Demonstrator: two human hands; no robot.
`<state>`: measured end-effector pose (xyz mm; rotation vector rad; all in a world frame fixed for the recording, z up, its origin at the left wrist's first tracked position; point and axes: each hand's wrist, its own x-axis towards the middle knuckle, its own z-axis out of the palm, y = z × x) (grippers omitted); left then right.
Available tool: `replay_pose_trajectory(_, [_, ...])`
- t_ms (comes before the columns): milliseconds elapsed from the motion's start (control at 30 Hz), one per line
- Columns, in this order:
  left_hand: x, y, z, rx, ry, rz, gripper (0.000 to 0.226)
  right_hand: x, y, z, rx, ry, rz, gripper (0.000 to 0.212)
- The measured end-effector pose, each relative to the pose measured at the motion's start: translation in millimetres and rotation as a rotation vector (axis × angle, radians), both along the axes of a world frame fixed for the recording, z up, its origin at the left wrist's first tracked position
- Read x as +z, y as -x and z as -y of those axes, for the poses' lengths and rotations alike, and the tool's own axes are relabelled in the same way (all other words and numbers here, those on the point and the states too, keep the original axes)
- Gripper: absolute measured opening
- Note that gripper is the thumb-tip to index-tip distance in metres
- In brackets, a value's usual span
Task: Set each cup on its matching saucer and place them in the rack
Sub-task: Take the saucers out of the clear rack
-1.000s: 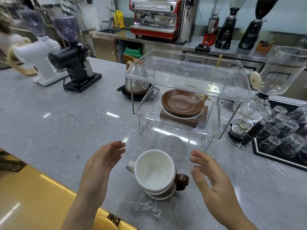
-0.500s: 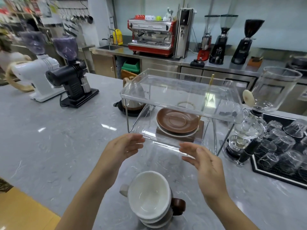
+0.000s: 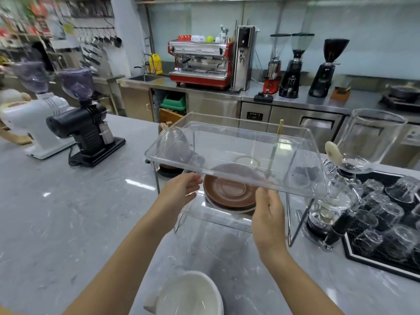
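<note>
Head view, left hand and right hand loosely open, empty, flanking brown saucer

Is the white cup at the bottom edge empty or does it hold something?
Empty. The white ceramic cup stands upright on the grey marble counter, and its pale inside shows bare, with no liquid or object visible.

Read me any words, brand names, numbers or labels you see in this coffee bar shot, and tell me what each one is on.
None can be read.
Red espresso machine: no legible badge.
Yellow bottle by the sink: label too blurred.
Fridge control panel under the steel counter: marks too small.
Wall posters at upper left: blurred.
Three grinders on the back counter: no readable brand.
Clear rack, brown saucer, white cup: no print visible.
</note>
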<state>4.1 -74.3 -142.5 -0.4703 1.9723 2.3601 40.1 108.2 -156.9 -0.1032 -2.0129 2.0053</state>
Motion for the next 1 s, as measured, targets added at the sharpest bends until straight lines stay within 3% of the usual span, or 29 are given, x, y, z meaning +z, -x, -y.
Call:
replay_pose_trajectory(200, [-9.5, 30.4, -15.2, 0.012, 0.016, -0.017, 0.023, -1.8, 28.9, -1.8, -0.05, 0.05, 0.095, 0.043])
replay_pose_trajectory(467, [-15.8, 54.9, -28.0, 0.051, -0.065, -0.021, 0.014, -12.2, 58.1, -2.3, -0.16, 0.12, 0.237, 0.033])
replay_pose_trajectory(700, [-9.0, 61.8, -31.8, 0.115, -0.268, 0.056, 0.037, -12.4, 69.2, 1.1, -0.204, 0.154, 0.273, 0.036])
replay_pose_trajectory(833, [-5.7, 59.2, -35.4, 0.135, -0.309, 0.081, 0.057, -9.6, 68.6, 5.2, -0.228, 0.193, 0.26, 0.036])
replay_pose_trajectory(1000, [-5.4, 53.2, -33.2, 0.141, -0.291, 0.074, 0.061, -9.8, 65.9, 7.8, -0.232, 0.202, 0.255, 0.029])
